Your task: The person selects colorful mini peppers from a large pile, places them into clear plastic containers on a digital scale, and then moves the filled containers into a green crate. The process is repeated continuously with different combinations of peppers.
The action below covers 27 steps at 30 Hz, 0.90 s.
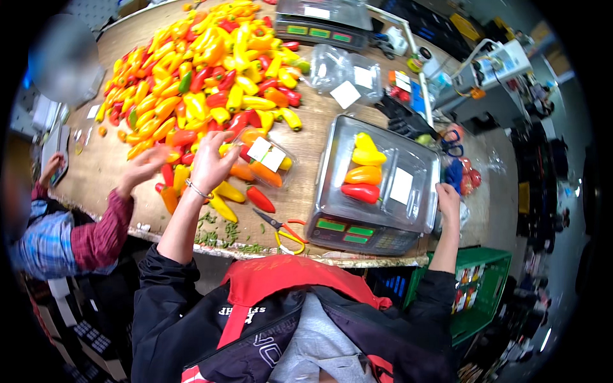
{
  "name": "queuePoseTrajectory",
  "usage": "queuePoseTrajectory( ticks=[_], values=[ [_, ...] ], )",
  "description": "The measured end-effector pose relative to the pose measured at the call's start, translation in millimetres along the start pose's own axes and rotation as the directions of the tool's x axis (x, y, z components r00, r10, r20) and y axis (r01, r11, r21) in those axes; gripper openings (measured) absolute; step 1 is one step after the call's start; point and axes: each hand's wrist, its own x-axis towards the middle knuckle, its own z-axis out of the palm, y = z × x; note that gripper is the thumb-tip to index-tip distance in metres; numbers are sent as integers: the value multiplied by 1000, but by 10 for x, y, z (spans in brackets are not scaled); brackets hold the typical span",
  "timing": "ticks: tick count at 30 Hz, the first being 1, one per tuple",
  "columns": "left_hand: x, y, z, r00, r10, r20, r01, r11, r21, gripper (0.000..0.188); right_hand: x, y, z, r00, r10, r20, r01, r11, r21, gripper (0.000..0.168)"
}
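Observation:
My left hand (pixel 214 160) wears a bracelet and hovers at the near edge of a heap of small red, orange and yellow peppers (pixel 191 95). Its thumb and fingers are apart. Just right of it sits a filled clear plastic clamshell (pixel 286 178) with white labels. Before me a digital scale (pixel 359 238) carries an open clear clamshell (pixel 415 210). Yellow, orange and red peppers (pixel 364 174) lie in one half; a white label (pixel 401 185) is on the other. My right hand (pixel 448 198) is at the scale's right edge, fingertips curled; its grip is unclear.
Scissors (pixel 282 230) with red and yellow handles lie near the front edge beside cut green stems (pixel 230 232). Empty clamshells (pixel 342 72) and a second scale (pixel 323 26) stand behind. At left, another person's hand (pixel 146 167) reaches toward the peppers. A green crate (pixel 483 292) is below right.

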Motion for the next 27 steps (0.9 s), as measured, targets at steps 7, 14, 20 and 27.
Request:
queuePoseTrajectory(
  ticks=[7, 14, 20, 27],
  values=[
    [433, 916, 672, 948, 235, 214, -151, 924, -350, 33, -115, -149, -191, 988, -154, 10, 154, 982, -106, 33],
    [689, 1270, 1358, 905, 245, 346, -103, 919, -381, 43, -251, -347, 168, 985, -166, 52, 174, 937, -302, 34],
    [923, 1245, 1699, 855, 123, 503, 74, 932, -354, 52, -272, -525, 129, 976, -24, 217, -29, 971, 236, 37],
    [1015, 1395, 1501, 606, -38, 795, 573, 714, -403, 50, -778, -1224, 561, 788, -553, 272, 408, 798, 443, 31]
  ],
)
